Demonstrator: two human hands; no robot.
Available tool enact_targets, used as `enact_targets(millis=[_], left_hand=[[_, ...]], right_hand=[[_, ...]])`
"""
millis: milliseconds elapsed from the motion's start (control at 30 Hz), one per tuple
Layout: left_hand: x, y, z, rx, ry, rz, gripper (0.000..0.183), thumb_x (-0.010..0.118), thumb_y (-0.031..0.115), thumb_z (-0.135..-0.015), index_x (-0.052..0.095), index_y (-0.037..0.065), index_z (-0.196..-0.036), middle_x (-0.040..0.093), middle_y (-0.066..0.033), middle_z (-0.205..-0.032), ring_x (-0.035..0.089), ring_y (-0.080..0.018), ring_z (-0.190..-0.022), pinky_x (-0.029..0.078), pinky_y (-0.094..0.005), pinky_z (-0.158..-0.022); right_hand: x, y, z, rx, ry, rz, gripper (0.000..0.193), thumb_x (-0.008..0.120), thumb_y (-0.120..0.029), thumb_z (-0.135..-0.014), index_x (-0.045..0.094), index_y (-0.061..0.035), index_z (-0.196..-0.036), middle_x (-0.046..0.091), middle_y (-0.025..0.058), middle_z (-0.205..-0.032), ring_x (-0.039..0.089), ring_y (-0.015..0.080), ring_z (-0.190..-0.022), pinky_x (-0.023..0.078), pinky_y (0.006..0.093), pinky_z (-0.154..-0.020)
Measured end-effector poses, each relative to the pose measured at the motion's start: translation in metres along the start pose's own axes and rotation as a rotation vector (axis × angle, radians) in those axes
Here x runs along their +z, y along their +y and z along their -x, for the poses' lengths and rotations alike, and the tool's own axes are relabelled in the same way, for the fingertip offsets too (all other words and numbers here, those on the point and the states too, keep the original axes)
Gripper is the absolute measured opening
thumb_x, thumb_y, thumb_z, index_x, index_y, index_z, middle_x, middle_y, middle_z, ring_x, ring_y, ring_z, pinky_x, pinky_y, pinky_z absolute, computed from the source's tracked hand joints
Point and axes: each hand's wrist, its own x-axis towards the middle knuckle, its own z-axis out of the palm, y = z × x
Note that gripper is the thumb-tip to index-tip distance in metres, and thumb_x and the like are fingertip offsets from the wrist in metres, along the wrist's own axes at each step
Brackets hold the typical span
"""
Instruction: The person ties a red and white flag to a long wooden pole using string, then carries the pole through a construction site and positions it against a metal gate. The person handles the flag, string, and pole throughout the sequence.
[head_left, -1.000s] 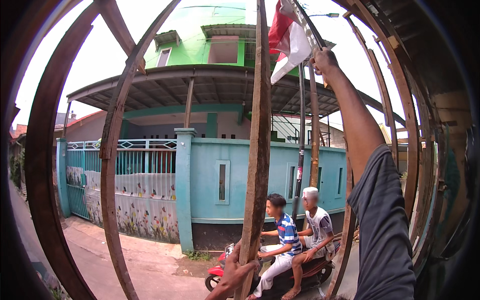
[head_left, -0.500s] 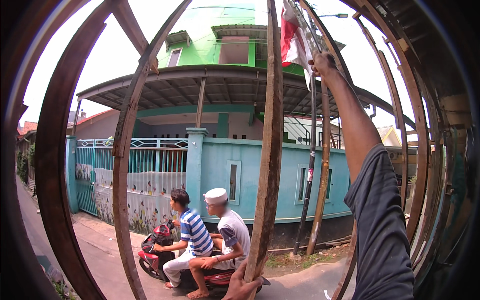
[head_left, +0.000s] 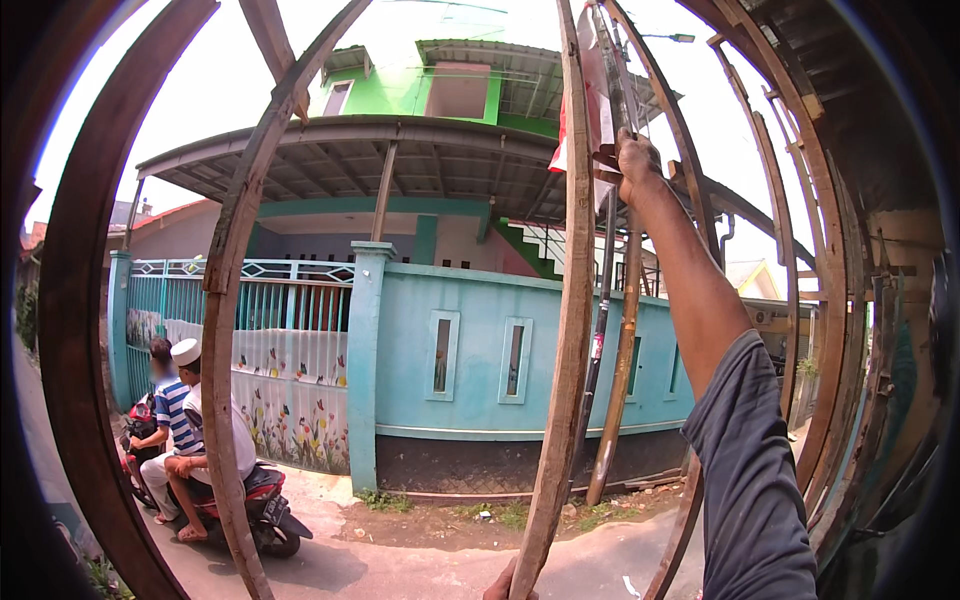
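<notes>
A long, rough wooden batten (head_left: 566, 300) runs from top to bottom, leaning slightly, in front of me. My left hand (head_left: 503, 583) is closed around its lower end at the bottom edge, mostly cut off. High on the right my right arm reaches up, and my right hand (head_left: 638, 165) is closed beside the upper part of the batten. Short brown pieces, perhaps wood, show at its fingers; what it grips is not clear. Behind it stands a slanting wooden stud (head_left: 660, 95).
More upright timbers frame the view, including a left stud (head_left: 235, 240) and a dark beam (head_left: 90, 300). Beyond lie a street (head_left: 400, 560), a turquoise wall (head_left: 470, 300), poles (head_left: 618, 380) and a red-and-white flag (head_left: 598, 95). Two people ride a red motorbike (head_left: 265, 500) at left.
The motorbike has moved left along the street. The batten's top has shifted right, closer to my right hand, which is slightly lower. My left hand has sunk toward the bottom edge.
</notes>
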Motion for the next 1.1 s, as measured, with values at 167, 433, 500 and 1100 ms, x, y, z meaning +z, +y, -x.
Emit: enact_targets(millis=[167, 433, 500, 1100], left_hand=[[0.018, 0.011, 0.015, -0.088, 0.057, 0.149, 0.038, 0.056, 0.030, -0.101, 0.059, 0.012, -0.134, 0.058, 0.0011, -0.082, 0.058, -0.0152, -0.071, 0.048, -0.0310, -0.058], [0.038, 0.030, 0.040, -0.209, 0.113, 0.309, 0.043, 0.044, 0.040, -0.108, 0.058, 0.015, -0.139, 0.055, 0.0029, -0.077, 0.056, -0.0150, -0.065, 0.045, -0.0300, -0.053], [0.041, 0.032, 0.044, -0.222, 0.123, 0.342, 0.045, 0.041, 0.043, -0.109, 0.058, 0.015, -0.140, 0.054, 0.0033, -0.076, 0.055, -0.0149, -0.064, 0.045, -0.0298, -0.052], [-0.080, -0.232, 0.075, -0.219, -0.056, 0.045, 0.048, 0.049, 0.027, -0.109, 0.039, 0.024, -0.156, 0.057, -0.0020, -0.075, 0.052, -0.0122, -0.058, 0.043, -0.0256, -0.048]], right_hand=[[0.001, 0.001, 0.020, -0.008, 0.023, 0.067, 0.033, 0.046, -0.034, -0.109, 0.049, -0.0057, -0.127, 0.067, 0.0121, -0.101, 0.071, 0.0253, -0.083, 0.061, 0.0394, -0.054], [-0.010, 0.009, 0.009, -0.004, 0.078, 0.106, 0.031, 0.042, -0.031, -0.110, 0.048, -0.0041, -0.125, 0.065, 0.0119, -0.098, 0.070, 0.0254, -0.076, 0.060, 0.0427, -0.060], [-0.012, 0.003, 0.010, -0.007, 0.043, 0.060, 0.032, 0.041, -0.032, -0.110, 0.048, -0.0047, -0.125, 0.064, 0.0123, -0.098, 0.070, 0.0267, -0.079, 0.061, 0.0443, -0.061], [-0.042, 0.016, 0.142, 0.269, -0.005, -0.161, 0.043, 0.029, -0.021, -0.103, 0.056, 0.0079, -0.120, 0.068, 0.0272, -0.085, 0.071, 0.0326, -0.063, 0.064, 0.0410, -0.059]])
